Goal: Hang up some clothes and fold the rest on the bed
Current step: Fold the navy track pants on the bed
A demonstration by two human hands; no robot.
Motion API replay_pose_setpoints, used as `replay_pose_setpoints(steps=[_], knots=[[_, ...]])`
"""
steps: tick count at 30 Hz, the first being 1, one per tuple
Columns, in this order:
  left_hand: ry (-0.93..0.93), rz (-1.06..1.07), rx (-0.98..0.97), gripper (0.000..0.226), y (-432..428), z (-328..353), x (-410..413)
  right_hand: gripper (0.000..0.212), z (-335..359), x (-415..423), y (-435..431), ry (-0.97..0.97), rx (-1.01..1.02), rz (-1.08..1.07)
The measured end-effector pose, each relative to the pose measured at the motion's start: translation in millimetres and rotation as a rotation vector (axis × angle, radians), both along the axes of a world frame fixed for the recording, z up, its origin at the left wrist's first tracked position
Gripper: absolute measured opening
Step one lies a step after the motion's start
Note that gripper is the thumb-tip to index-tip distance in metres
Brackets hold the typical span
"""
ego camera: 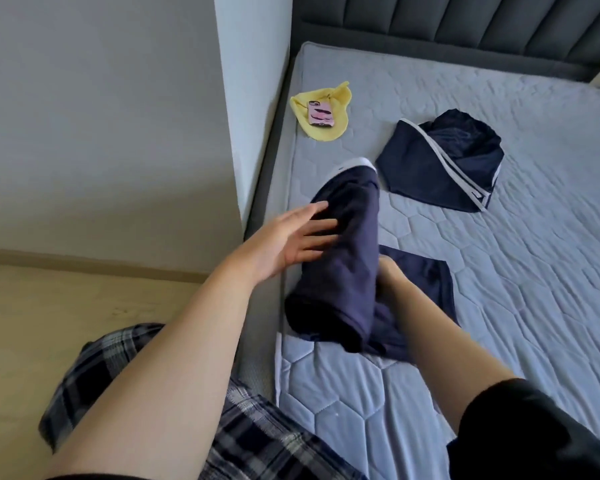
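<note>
Currently the navy garment [343, 258] is bunched and raised just over the near-left part of the bed [499, 306], a flat navy piece [426, 275] lying under it; left hand [284, 244] is flat against its left side, fingers [317, 225] spread wide, gripping nothing; right hand [390, 271] is mostly hidden behind the fabric, can't tell its grip. Farther back a folded navy garment with white stripes [440, 168] sits mid-mattress; a yellow cloth [321, 114] near the wall carries a pink phone [78, 113].
</note>
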State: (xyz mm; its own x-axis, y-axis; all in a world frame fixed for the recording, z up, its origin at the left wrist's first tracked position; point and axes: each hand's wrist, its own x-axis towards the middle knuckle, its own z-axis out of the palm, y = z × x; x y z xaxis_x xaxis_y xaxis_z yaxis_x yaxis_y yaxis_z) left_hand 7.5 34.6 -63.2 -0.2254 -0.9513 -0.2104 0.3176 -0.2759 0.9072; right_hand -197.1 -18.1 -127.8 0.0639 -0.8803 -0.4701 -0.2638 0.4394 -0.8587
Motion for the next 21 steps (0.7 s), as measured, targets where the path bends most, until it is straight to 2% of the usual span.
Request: replay_pose_setpoints(steps=[1, 2, 3, 5, 7, 9, 11, 13, 15, 18, 21], knots=[[0.074, -0.112, 0.028, 0.043, -1.3, -3.4, -11.2, 0.027, 4.6, -25.2, -0.3, -0.035, 0.017, -0.052], [0.039, -0.179, 0.047, 0.044, -2.3, -8.9, -22.9, 0.024, 7.8, -49.0, -0.5, -0.086, 0.014, -0.13], [-0.074, -0.206, 0.058, 0.044, -2.5, -17.8, -34.8, 0.025, 7.8, -71.2, -2.0, -0.128, -0.001, -0.216], [-0.408, -0.177, 0.045, 0.045, -2.0, -38.0, -56.4, 0.045, 1.1, -105.2, -2.2, -0.228, 0.051, -0.345], [-0.698, -0.107, 0.02, 0.053, -4.3, -58.1, -70.8, 0.062, -4.8, -119.2, 2.3, -0.25, 0.151, -0.34], [-0.781, -0.002, 0.032, 0.063, -5.5, -70.5, -78.1, 0.049, -11.0, -118.5, 8.7, -0.134, 0.153, -0.264], [-0.79, 0.104, 0.08, 0.069, -7.2, -80.6, -78.0, 0.029, -17.9, -110.3, 11.0, 0.048, 0.075, -0.203], [-0.736, 0.151, 0.195, 0.073, -6.1, -89.6, -75.3, 0.022, -23.9, -98.9, 9.4, 0.189, -0.02, -0.213], [-0.627, 0.16, 0.303, 0.072, -4.2, -95.8, -72.8, 0.025, -26.2, -88.8, 8.1, 0.205, -0.049, -0.243], [-0.388, 0.175, 0.375, 0.056, -7.9, -96.7, -67.5, 0.036, -21.4, -76.8, 5.0, 0.158, -0.044, -0.187], [-0.366, 0.206, 0.335, 0.042, -12.6, -92.3, -59.2, 0.039, -7.9, -70.8, -2.9, 0.193, -0.086, -0.147]])
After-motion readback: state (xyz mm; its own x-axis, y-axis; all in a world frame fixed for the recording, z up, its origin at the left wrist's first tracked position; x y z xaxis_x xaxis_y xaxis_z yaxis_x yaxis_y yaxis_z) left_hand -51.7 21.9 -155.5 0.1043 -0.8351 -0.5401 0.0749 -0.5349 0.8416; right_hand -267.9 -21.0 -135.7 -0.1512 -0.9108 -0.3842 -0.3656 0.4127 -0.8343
